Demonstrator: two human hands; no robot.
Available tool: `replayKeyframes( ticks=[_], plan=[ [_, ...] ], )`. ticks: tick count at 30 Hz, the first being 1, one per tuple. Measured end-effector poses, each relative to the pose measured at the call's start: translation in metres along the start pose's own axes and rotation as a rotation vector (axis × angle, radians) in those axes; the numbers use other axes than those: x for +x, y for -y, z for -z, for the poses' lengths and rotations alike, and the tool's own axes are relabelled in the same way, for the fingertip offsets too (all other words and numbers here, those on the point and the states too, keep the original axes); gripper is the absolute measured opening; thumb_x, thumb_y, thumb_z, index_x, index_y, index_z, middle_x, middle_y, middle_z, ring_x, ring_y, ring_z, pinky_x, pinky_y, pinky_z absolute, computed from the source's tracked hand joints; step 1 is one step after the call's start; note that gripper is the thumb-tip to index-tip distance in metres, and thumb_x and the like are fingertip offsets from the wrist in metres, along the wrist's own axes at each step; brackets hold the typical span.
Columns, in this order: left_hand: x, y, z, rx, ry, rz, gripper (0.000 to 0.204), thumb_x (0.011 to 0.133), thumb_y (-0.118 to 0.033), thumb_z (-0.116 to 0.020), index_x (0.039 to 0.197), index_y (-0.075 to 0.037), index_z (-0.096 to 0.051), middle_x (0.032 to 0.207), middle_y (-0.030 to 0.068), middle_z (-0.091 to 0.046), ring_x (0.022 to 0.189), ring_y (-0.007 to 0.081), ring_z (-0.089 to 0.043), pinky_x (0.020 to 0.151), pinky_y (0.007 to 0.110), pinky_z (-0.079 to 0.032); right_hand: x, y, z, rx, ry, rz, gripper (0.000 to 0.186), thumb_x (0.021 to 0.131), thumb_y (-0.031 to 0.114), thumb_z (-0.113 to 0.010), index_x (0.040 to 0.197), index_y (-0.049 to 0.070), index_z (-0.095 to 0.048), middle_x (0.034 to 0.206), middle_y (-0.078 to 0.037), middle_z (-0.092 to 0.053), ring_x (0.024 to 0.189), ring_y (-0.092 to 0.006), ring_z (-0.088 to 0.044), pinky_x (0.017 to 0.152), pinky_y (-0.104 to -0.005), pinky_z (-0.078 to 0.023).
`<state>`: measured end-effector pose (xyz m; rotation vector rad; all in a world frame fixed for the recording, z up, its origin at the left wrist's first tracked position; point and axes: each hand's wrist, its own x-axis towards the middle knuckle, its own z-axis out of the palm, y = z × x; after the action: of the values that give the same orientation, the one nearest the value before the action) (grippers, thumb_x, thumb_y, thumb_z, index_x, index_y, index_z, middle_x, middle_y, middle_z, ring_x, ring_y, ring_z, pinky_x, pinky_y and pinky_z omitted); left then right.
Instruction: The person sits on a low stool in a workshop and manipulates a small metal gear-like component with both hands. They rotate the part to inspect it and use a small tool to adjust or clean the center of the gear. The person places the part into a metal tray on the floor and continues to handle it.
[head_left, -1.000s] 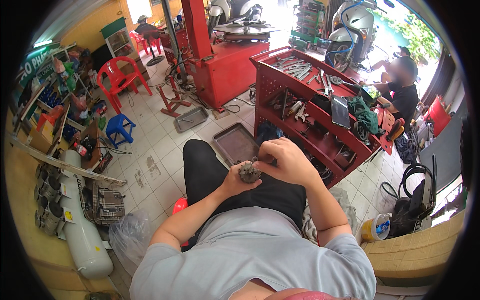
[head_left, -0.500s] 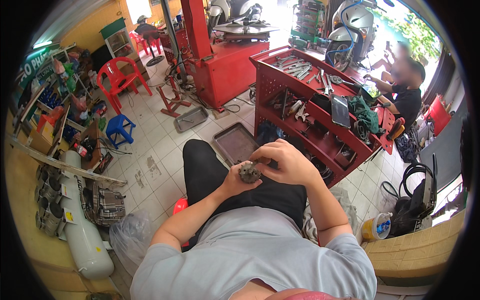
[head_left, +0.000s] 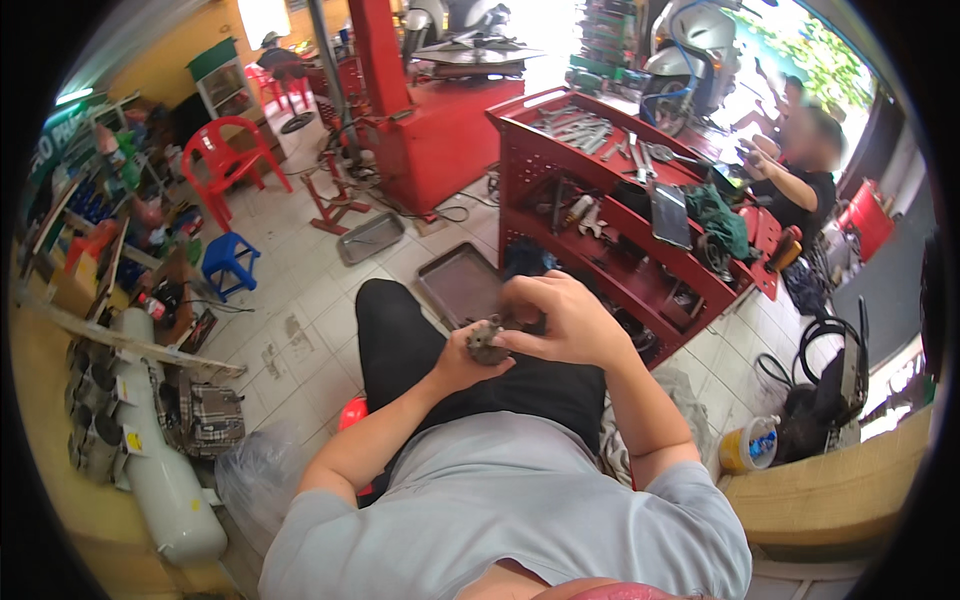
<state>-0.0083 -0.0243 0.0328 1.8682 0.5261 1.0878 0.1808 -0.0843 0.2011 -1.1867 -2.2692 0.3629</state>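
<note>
Over my lap, my left hand [head_left: 460,368] is closed around a small greyish metal machine part [head_left: 484,344]. It looks roughly round, with holes in the face turned up to me; its exact kind is unclear. From the right, my right hand [head_left: 572,318] reaches across to it, thumb at the part's right edge. The fingers of this hand are curled in toward the thumb and slightly blurred. Whatever they may pinch is hidden. Beyond my knees a shallow metal tray [head_left: 455,275] lies on the tiles.
A red tool cart [head_left: 560,235] stands close ahead on the right, wrenches on top. Another tray [head_left: 372,240] lies farther off. A blue stool [head_left: 230,265] and red chair [head_left: 235,165] are at left. Two people [head_left: 805,185] sit beyond the cart. A bucket [head_left: 748,446] stands at right.
My right hand has shifted slightly around the metal part, its fingers more curled and blurred. The part has turned a little in my left hand. The whole view has shifted slightly.
</note>
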Motion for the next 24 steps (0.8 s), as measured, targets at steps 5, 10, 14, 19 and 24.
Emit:
replayKeyframes(
  ticks=[5, 10, 14, 19, 24],
  plan=[
    [-0.001, 0.01, 0.002, -0.028, 0.035, 0.045, 0.035, 0.071, -0.014, -0.086, 0.096, -0.006, -0.063, 0.084, 0.0023, -0.067, 0.075, 0.0114, -0.063, 0.071, 0.029, -0.053, 0.002, -0.011, -0.01, 0.043, -0.054, 0.127, 0.019, 0.083, 0.021, -0.072, 0.094, 0.006, -0.066, 0.079, -0.006, -0.066, 0.073, -0.0255, -0.063, 0.072, -0.037, -0.047],
    [0.0, 0.005, 0.002, -0.053, 0.025, 0.031, 0.035, 0.071, -0.012, -0.086, 0.098, -0.006, -0.064, 0.086, 0.0024, -0.067, 0.077, 0.0101, -0.063, 0.072, 0.028, -0.053, 0.004, -0.005, -0.011, 0.107, -0.149, 0.163, 0.024, 0.083, 0.025, -0.074, 0.084, 0.004, -0.061, 0.068, -0.008, -0.063, 0.069, -0.0282, -0.064, 0.067, -0.0376, -0.048],
    [-0.001, 0.01, 0.003, -0.03, 0.048, 0.004, 0.034, 0.072, -0.011, -0.085, 0.098, -0.005, -0.064, 0.086, 0.0021, -0.068, 0.077, 0.01, -0.063, 0.072, 0.028, -0.053, 0.001, -0.011, -0.015, 0.064, -0.096, 0.131, 0.026, 0.083, 0.028, -0.074, 0.086, 0.006, -0.061, 0.068, -0.006, -0.063, 0.069, -0.0255, -0.065, 0.07, -0.0367, -0.047],
    [0.001, 0.007, 0.001, -0.023, 0.035, -0.006, 0.034, 0.072, -0.012, -0.085, 0.097, -0.005, -0.063, 0.083, 0.0016, -0.065, 0.075, 0.01, -0.06, 0.071, 0.029, -0.052, 0.002, -0.005, -0.01, 0.073, -0.117, 0.123, 0.024, 0.082, 0.026, -0.075, 0.087, 0.006, -0.062, 0.074, -0.006, -0.066, 0.072, -0.0256, -0.066, 0.071, -0.036, -0.047],
    [-0.002, 0.006, 0.004, 0.006, 0.06, 0.036, 0.036, 0.072, -0.012, -0.085, 0.098, -0.004, -0.063, 0.083, 0.0013, -0.064, 0.075, 0.0101, -0.058, 0.071, 0.029, -0.051, 0.002, -0.005, -0.007, -0.029, -0.009, 0.05, 0.022, 0.082, 0.024, -0.075, 0.093, 0.007, -0.066, 0.082, -0.005, -0.067, 0.076, -0.0222, -0.067, 0.075, -0.0342, -0.046]
  ],
)
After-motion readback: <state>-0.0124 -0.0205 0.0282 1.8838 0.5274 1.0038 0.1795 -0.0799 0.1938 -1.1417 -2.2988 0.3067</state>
